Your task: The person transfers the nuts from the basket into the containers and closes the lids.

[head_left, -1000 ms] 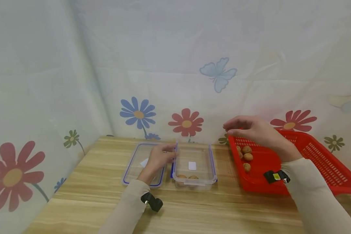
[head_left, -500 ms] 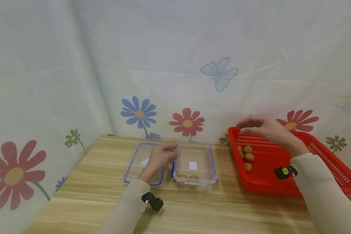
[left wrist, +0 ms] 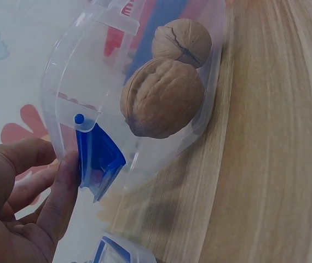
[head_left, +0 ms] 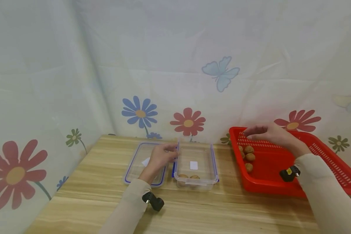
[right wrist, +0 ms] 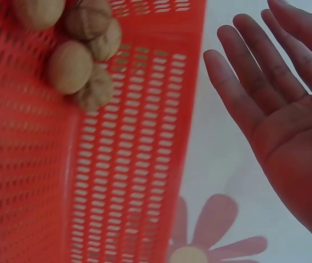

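Works at a wood-grain table (head_left: 193, 211) backed by pale cloth (head_left: 163, 39) printed with flowers and a butterfly. Pinches the left wall of a clear box (head_left: 214, 162) with the left hand (head_left: 161, 156), just beside a flat lid (head_left: 138, 164). Holds nothing in the right hand (head_left: 270, 134), poised over a red basket (head_left: 269, 185) containing five walnuts (head_left: 250, 157). Visible clearly only from the left wrist: a blue latch (left wrist: 97, 156), plus deep creases on two boxed walnuts (left wrist: 164, 98). Visible only from the right wrist: the bare palm (right wrist: 298, 131).

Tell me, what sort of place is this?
Possibly a staged recording corner: a flower-printed backdrop, a wood-grain table in front of it, and two wrist-worn black devices.
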Motion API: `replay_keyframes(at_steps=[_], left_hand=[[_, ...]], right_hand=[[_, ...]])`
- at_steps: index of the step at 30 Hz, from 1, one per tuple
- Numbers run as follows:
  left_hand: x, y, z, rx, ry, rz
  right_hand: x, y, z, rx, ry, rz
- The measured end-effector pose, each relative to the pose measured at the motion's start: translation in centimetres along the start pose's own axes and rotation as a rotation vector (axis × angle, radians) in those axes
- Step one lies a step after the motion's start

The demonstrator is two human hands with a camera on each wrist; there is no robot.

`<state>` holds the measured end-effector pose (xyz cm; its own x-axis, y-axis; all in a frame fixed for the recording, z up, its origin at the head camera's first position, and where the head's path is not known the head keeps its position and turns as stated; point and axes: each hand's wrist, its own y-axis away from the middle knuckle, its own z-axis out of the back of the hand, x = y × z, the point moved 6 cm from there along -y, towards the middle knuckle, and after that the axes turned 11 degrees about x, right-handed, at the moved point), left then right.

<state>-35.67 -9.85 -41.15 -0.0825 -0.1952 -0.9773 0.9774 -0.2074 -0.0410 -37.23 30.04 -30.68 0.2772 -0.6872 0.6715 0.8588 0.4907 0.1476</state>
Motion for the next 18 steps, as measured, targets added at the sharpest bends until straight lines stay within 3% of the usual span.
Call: replay_keyframes(at_steps=[7,18], left_hand=[[0.2,0.0,0.0,-0.002,-0.002,0.013],[-0.1,0.0,0.1,0.0,0.004,-0.007]], right_hand=[[-2.2,-0.4,-0.5,0.062,-0.01,0.017],[-4.7,-0.8,-1.2,0.117,-0.047,-0.072]])
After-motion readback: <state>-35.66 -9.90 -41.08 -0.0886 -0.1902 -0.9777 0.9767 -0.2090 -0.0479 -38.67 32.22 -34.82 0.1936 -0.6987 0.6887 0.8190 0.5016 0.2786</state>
